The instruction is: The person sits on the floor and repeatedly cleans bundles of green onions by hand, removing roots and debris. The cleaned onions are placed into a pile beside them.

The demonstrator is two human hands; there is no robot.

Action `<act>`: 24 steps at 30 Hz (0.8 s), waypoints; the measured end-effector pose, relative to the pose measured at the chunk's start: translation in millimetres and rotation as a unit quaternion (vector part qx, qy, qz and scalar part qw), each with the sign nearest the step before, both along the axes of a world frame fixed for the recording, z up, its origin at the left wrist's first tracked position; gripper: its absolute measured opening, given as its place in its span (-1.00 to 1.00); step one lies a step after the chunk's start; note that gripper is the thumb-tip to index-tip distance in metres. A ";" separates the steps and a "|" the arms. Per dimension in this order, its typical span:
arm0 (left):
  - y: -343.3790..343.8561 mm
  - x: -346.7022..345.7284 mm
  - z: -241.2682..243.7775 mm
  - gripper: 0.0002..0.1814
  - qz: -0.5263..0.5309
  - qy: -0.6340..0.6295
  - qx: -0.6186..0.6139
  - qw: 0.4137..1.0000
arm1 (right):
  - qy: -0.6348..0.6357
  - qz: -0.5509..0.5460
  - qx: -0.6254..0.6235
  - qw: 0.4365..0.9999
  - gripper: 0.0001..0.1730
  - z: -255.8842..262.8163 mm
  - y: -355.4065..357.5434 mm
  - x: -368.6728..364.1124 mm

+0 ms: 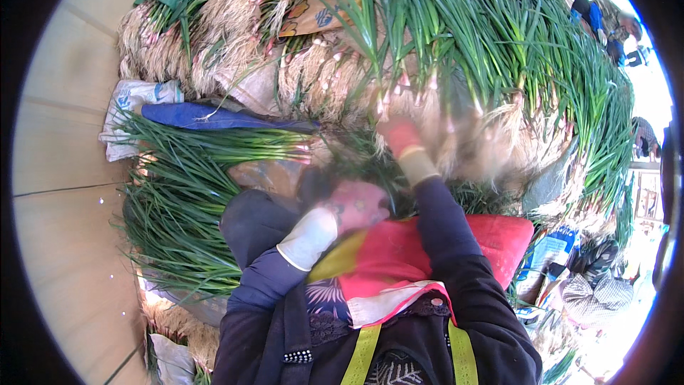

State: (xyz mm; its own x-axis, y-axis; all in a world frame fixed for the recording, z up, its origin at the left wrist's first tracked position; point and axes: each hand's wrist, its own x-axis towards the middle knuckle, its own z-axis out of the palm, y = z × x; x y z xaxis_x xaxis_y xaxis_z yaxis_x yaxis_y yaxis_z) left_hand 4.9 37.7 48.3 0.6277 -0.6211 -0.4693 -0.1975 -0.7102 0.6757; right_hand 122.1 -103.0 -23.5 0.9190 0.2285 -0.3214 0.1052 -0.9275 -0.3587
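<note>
My right hand (pixel 402 136), in a red glove with a pale cuff, reaches forward to the roots of young garlic plants (pixel 422 101) heaped in front of me. Blur hides whether its fingers hold a stalk. My left hand (pixel 357 206), in a pink patterned glove with a white cuff, is low over my lap, close to my knee. Its fingers are blurred too, and what they hold is unclear. Loose green leaves (pixel 368 163) lie between the hands. A red cloth apron (pixel 393 251) covers my lap.
Trimmed-looking garlic bundles (pixel 256 144) lie at left beside a blue cloth (pixel 224 116) and a white woven sack (pixel 141 99). A pale wall panel (pixel 69 144) bounds the left side. Other people (pixel 606 24) are at the far right, beside sacks (pixel 553 251).
</note>
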 end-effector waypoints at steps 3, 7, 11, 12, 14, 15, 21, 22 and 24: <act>11.4 3.5 0.3 -0.58 0.043 -0.035 -0.051 0.997 | -0.040 -0.095 0.262 0.960 -0.62 44.7 -18.7 -0.2; 18.6 9.9 -7.8 -0.55 0.190 -0.067 -0.159 0.967 | 0.017 -0.198 0.766 0.612 -0.72 106.4 -42.0 26.9; 16.8 31.0 -19.8 -0.58 0.341 -0.078 -0.297 0.888 | 0.009 -0.255 0.424 0.869 -0.84 87.7 -40.9 16.3; 15.6 37.5 -21.6 -0.59 0.371 -0.049 -0.328 0.867 | -0.012 -0.225 0.395 0.891 -0.85 74.0 -39.5 7.1; 9.9 50.8 -22.4 -0.61 0.400 -0.048 -0.365 0.839 | -0.074 -0.124 0.425 0.894 -0.87 49.1 -39.6 -18.8; 5.2 55.1 -22.1 -0.62 0.401 0.008 -0.419 0.815 | -0.135 -0.061 0.417 0.897 -0.88 39.8 -39.4 -28.7; -16.5 74.3 -9.6 -0.64 0.436 0.131 -0.443 0.773 | -0.084 0.017 0.396 0.914 -0.93 17.2 -49.4 -36.5; -16.5 76.1 -6.0 -0.66 0.415 0.072 -0.416 0.806 | -0.135 -0.013 0.371 0.919 -0.92 14.1 -54.5 -31.6; -13.3 76.3 2.3 -0.67 0.405 0.030 -0.406 0.818 | -0.054 -0.183 0.449 0.873 -0.87 8.0 -67.2 -27.9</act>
